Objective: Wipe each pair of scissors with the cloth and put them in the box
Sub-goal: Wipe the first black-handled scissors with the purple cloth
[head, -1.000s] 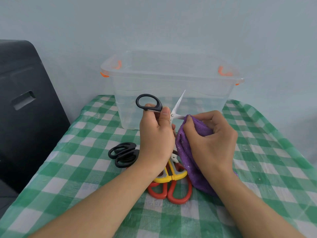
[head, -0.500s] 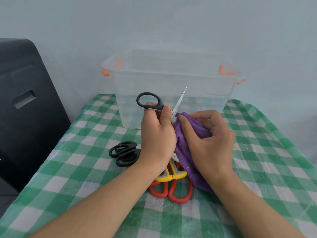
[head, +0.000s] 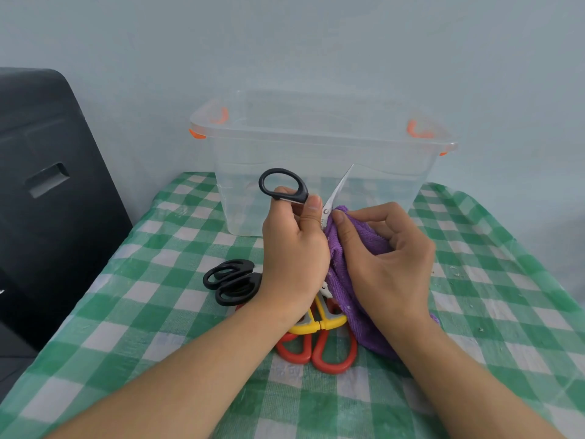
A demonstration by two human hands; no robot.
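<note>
My left hand (head: pixel 294 248) grips a pair of black-handled scissors (head: pixel 285 186) by the handle, blades spread, one blade pointing up toward the box. My right hand (head: pixel 386 258) holds a purple cloth (head: pixel 345 270) pinched around the lower blade near the pivot. A clear plastic box (head: pixel 319 172) with orange clips stands just behind, with nothing seen inside. On the checked tablecloth lie another black pair (head: pixel 232 282), a yellow-handled pair (head: pixel 316 323) and a red-handled pair (head: pixel 319 351), partly under my hands and the cloth.
A black chair back (head: pixel 50 191) stands at the left of the table. The green-and-white checked table (head: pixel 493 280) ends at a pale wall behind the box. Small crumbs dot the cloth on the right.
My right hand has slid the purple cloth along the blade toward the pivot, close to my left thumb. The left hand keeps the scissors nearly still.
</note>
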